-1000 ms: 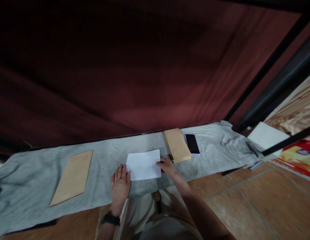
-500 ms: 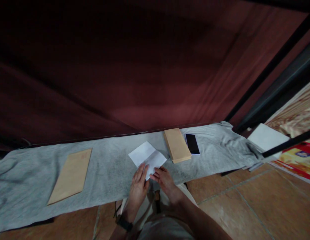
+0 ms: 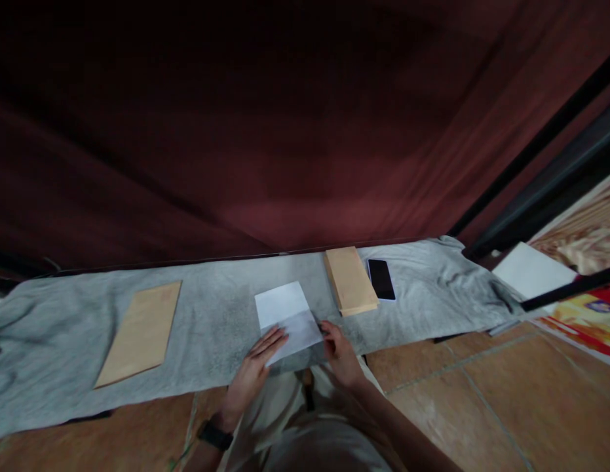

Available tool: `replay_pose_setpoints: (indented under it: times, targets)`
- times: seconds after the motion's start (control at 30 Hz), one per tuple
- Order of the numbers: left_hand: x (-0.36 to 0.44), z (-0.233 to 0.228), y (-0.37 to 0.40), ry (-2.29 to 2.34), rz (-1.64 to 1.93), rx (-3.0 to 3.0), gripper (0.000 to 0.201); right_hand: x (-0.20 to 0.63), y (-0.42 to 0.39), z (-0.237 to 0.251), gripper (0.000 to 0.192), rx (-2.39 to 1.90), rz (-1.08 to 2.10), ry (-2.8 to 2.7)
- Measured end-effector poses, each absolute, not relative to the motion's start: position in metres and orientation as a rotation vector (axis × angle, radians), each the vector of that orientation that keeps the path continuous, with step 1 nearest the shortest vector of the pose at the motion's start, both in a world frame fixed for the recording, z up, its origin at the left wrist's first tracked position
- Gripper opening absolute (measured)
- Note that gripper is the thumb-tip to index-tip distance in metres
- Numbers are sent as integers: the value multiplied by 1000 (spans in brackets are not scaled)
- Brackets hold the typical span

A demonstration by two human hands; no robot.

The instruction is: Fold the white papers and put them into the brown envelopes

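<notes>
I see a dark red curtain [image 3: 305,131] filling the whole upper half of the view, from 9 o'clock across to 3 o'clock. Below it a long grey cloth [image 3: 211,321] runs side to side over a brown tiled floor [image 3: 481,406]. On the cloth at about 8 o'clock lies a single brown envelope [image 3: 140,333], flat and well apart from everything else. At about 1 o'clock from the centre of the cloth sits a stack of brown envelopes [image 3: 350,280], and a dark phone [image 3: 382,279] lies just beside it on its right, screen up. Further out at 3 o'clock I make out a white sheet [image 3: 528,270] on the floor.

The white paper [image 3: 287,320] lies on the cloth near its front edge, at 6 o'clock, between the hands, with its near part folded over.

My left hand [image 3: 253,370] rests with fingers stretched nearly flat, fingertips pressing on the paper's near left corner. My right hand [image 3: 341,351] has its fingers loosely curled and touches the paper's right edge; I cannot tell whether it pinches the edge or only presses it. A dark watch [image 3: 215,435] sits on the left wrist.
</notes>
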State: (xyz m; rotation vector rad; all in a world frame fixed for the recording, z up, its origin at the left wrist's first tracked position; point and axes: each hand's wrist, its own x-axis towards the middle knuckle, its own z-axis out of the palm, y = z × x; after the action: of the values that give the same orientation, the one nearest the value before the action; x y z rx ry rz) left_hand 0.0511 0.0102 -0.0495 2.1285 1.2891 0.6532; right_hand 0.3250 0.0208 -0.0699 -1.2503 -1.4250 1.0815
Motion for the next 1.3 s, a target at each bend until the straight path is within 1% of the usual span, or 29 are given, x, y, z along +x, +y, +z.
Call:
replay_pose_setpoints:
  times: [0.1,0.13,0.2,0.3,0.4,0.47,0.57,0.63,0.8,0.93,1.0,1.07,1.13,1.23,1.3]
  targets:
    - [50,-48,19,1247,620,2129,62,331,28,-71,53,-1175,817,-1813]
    - [49,-48,22,1241,585,2137,58,332,31,-71,52,-1166,771,-1881]
    - [45,-47,23,1232,496,2166,52,335,39,-70,45,-1185,722,-1939]
    - [38,-45,19,1266,424,2183,49,341,48,-66,31,-1208,790,-1939]
    - [33,-43,14,1293,426,2178,48,344,51,-59,24,-1168,911,-1936]
    - [31,-43,12,1300,458,2182,48,344,50,-53,25,-1111,951,-1964]
    - [29,-44,12,1319,533,2144,49,342,49,-46,39,-1041,964,-2023]
    - [27,-44,12,1297,551,2097,46,340,51,-44,45,-1027,969,-2050]
    - [24,-46,11,1267,558,2036,44,337,55,-46,35,-992,977,-2099]
    - [20,-51,6,1333,719,2020,43,335,51,-44,34,-1016,990,-2108]
    - [19,-54,2,1388,838,1981,35,334,50,-43,30,-1024,997,-2099]
    - [18,-55,0,1484,920,1908,26,332,50,-43,21,-1062,993,-2065]
    - [20,-54,0,1604,938,1817,30,329,53,-44,17,-1139,972,-2032]
    - [27,-49,5,1762,964,1710,43,320,58,-47,20,-1270,930,-1976]
    - [33,-47,11,1817,1014,1659,48,313,61,-48,21,-1347,914,-1928]
